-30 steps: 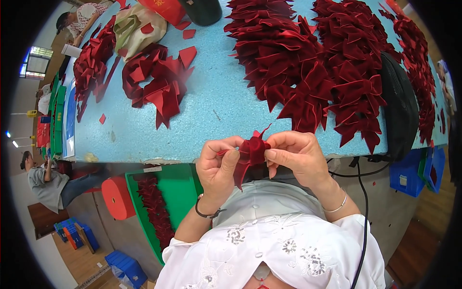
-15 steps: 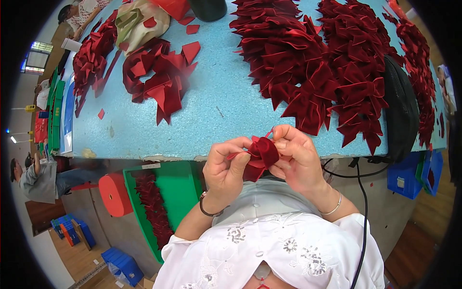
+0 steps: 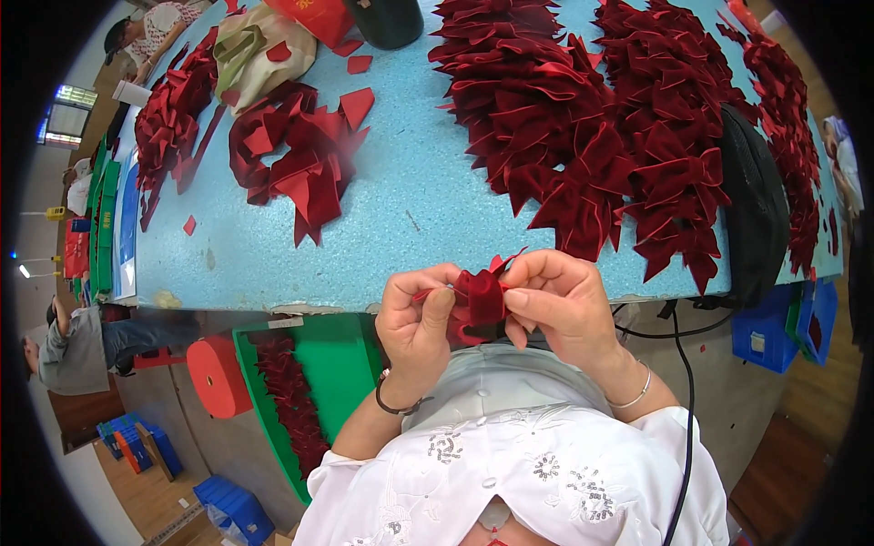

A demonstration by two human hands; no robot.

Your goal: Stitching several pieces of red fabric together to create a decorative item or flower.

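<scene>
Between my two hands, just in front of the table's near edge, is a dark red velvet bow (image 3: 482, 297). My left hand (image 3: 417, 314) pinches its left side between thumb and fingers. On the other side my right hand (image 3: 557, 300) has thumb and forefinger closed at the bow's right end, near its middle. A thin red strip (image 3: 510, 259) sticks up beside the right fingertips. What the curled fingers cover behind the bow is hidden. Rows of finished-looking dark red bows (image 3: 583, 196) lie on the blue table (image 3: 401, 209) ahead to the right.
Loose red velvet pieces (image 3: 314, 173) and a pale cloth bag (image 3: 264, 55) lie ahead left, near a dark cup (image 3: 390, 20). A black bag (image 3: 757, 196) sits at right, with a black cable (image 3: 689, 400) below. A green crate (image 3: 341, 364) holding bows stands under the table edge.
The bow has turned and shifted slightly left in my hands. My right fingers have moved from its upper edge to its right side, with the thumb now stretched across toward it.
</scene>
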